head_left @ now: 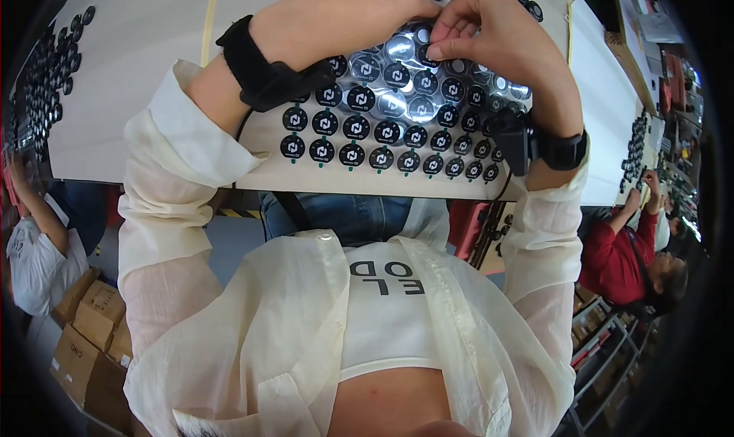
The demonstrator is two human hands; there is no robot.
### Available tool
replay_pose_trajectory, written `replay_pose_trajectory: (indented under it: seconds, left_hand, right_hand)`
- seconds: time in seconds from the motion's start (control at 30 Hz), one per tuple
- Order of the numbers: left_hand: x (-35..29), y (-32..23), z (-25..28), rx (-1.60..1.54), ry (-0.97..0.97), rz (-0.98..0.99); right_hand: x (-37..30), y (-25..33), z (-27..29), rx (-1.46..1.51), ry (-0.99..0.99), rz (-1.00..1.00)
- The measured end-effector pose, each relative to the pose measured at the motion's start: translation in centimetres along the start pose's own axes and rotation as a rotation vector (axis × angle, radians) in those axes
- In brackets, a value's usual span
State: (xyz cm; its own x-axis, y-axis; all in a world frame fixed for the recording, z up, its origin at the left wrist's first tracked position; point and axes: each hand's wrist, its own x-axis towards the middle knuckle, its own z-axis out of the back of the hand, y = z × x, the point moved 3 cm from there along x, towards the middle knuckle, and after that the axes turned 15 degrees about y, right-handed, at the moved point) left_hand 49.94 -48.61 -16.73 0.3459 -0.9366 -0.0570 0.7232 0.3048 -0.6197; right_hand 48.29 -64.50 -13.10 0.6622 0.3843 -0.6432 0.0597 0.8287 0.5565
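Rows of round black discs (355,127) with a white emblem and small green tabs lie on the table under my hands. Farther up, several discs are covered by shiny clear plastic (391,104). My right hand (497,32) is bent over this shiny area, thumb and forefinger pinched together beside a black disc. What they hold, if anything, is too small to make out. My left hand (367,5) reaches across from the left at the far side, close to the right fingers. Its back faces me and its fingertips are mostly hidden. Both wrists wear black straps.
The tan table (145,93) has a yellow tape strip (212,20). More black discs (50,77) lie at its far left, others (634,154) at the right. Cardboard boxes (99,315) are stacked lower left. A person in a red top (623,253) works at right; another in white (50,246) at left.
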Motion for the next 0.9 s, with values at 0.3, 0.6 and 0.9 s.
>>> replay_pose_trajectory:
  seconds: [0.3,0.6,0.9]
  left_hand:
    - [1.0,1.7,-2.9,-0.040,-0.124,-0.063]
    - [0.3,1.1,1.9,-0.617,-0.083,0.004]
    - [-2.4,-0.5,0.3,-1.063,-0.273,-0.084]
  right_hand:
    - [-1.9,0.0,-2.8,-0.312,-0.160,0.151]
    - [-6.0,-1.4,-2.5,0.256,-0.474,0.315]
    - [-4.8,0.0,-2.5,0.719,-0.483,0.553]
